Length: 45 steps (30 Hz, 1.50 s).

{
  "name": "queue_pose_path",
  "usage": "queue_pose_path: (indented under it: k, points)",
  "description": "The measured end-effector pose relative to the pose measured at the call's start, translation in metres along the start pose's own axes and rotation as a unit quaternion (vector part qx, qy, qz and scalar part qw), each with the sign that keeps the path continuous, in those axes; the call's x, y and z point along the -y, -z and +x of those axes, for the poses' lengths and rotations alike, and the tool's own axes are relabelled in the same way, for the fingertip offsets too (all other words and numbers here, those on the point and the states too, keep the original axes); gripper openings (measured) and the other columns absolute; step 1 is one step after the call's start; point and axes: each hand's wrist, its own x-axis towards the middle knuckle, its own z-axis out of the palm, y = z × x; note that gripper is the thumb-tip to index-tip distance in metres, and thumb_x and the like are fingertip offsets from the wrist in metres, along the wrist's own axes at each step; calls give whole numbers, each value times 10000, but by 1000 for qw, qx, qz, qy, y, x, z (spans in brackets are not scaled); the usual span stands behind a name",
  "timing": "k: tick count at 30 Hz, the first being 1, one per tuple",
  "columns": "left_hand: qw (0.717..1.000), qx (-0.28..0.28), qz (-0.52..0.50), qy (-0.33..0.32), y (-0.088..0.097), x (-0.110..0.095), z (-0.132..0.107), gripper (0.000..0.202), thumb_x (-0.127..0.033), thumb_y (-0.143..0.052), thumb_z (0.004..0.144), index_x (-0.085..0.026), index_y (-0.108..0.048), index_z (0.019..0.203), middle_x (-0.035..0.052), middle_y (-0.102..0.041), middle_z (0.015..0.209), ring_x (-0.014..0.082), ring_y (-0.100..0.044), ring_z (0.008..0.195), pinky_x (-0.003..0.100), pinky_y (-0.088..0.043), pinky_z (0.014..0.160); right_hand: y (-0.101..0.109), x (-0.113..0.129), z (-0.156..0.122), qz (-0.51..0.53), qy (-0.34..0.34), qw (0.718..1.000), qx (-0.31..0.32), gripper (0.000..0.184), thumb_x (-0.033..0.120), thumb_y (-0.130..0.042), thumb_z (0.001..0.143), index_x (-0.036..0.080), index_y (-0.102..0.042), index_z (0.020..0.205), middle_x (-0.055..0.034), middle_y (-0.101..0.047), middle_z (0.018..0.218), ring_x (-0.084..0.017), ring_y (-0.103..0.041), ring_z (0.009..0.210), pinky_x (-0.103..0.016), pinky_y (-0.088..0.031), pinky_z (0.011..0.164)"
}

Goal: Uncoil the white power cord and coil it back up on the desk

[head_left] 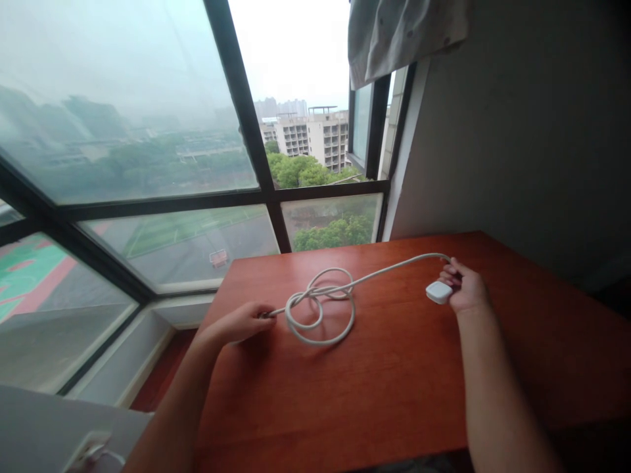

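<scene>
Head view: a pale cable [325, 290] in loose, overlapping loops on a reddish-brown tabletop [384, 381], between the two hands, closer to the far edge than to the near one and closer to the left edge than to the right. Just off the fingertips of the left hand [249, 320], toward the tabletop's middle: the loops, joined to the grip by a short straight strand. At the left edge with that hand; thumb and fingers pressed together, pinching a small metallic-looking end of the cable.

From the loops toward the far right corner of the tabletop: one long strand, slightly bowed, up to the right hand [466, 289]. Well apart from the loops with this hand; thumb and fingers closed, pinching the cable. Just below the pinch, against the fingers: a white adapter [438, 292]; whether gripped or merely leaning there, cannot tell.

Past the far and left edges: a dark-framed window [266, 192], with pale buildings [328, 138] and green trees [300, 171] outside. Over the upper right of the window: a grey curtain [404, 33]. Past the far right corner: a dim wall [517, 131].
</scene>
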Motion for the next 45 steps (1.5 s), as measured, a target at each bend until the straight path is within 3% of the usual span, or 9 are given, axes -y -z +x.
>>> queue_pose_path:
  k: [8,11,16,21,27,33,37,41,45]
  points:
    - [991,-67,-24,-114,-11,-38,5,232,-127,-437,694,-148,-612,844,30,-614,802,160,-548,757,254,-422,713,-40,-21,-21,-14,-49,993,109,181,233,-721,723,141,-635,853,79,-412,558,-20,-271,415,-130,-304,351]
    - [990,-65,-62,-109,-15,-51,9,132,-186,-461,770,-147,-580,812,21,-582,765,144,-521,707,244,-412,664,-58,-37,-33,-50,-34,989,137,211,273,-727,728,156,-636,877,68,-451,574,-28,-297,430,-142,-314,376]
    - [976,-58,-192,-89,-26,-65,15,291,-418,-511,877,-139,-586,845,26,-583,744,142,-519,693,239,-407,640,-73,-57,-46,-151,-7,974,168,310,394,-720,735,201,-594,942,52,-541,627,-63,-426,468,-191,-395,447]
    - [924,-57,-372,-62,-39,-79,21,324,-429,-656,804,-118,-623,890,54,-636,781,165,-592,747,250,-439,686,-75,-68,-47,-260,13,954,149,373,465,-680,709,202,-553,942,36,-588,644,-109,-527,504,-229,-428,472]
    - [868,-55,-491,-57,-51,-105,29,326,-354,-728,774,-111,-656,979,75,-668,863,156,-634,793,240,-479,722,-75,-81,-48,-343,41,922,174,368,413,-669,725,200,-533,993,40,-586,702,-70,-403,451,-200,-314,411]
    - [772,-134,-621,-24,-51,-121,44,250,-258,-749,735,-103,-631,892,61,-668,806,171,-660,759,285,-532,720,-81,-86,-65,-413,53,858,301,605,423,-785,661,226,-531,1173,-41,-630,1058,-101,-514,600,-232,-413,522]
    - [728,-141,-670,-28,-52,-128,50,178,-197,-720,734,-110,-630,859,63,-681,804,193,-677,782,326,-548,770,-92,-91,-79,-453,104,824,323,609,429,-821,629,238,-573,1151,-81,-629,1205,-227,-619,932,-307,-485,745]
    - [730,-108,-674,-21,-56,-130,49,193,-216,-713,739,-119,-635,887,82,-688,875,191,-676,817,320,-538,800,-98,-95,-84,-461,131,826,299,363,483,-640,823,244,-599,1093,-73,-726,961,-264,-663,898,-364,-484,795]
    - [819,-63,-570,-18,-54,-123,41,290,-325,-731,747,-122,-642,934,60,-654,826,146,-629,737,244,-490,697,-95,-89,-78,-471,160,828,259,344,565,-543,865,236,-643,859,-64,-713,736,-243,-638,705,-342,-472,703]
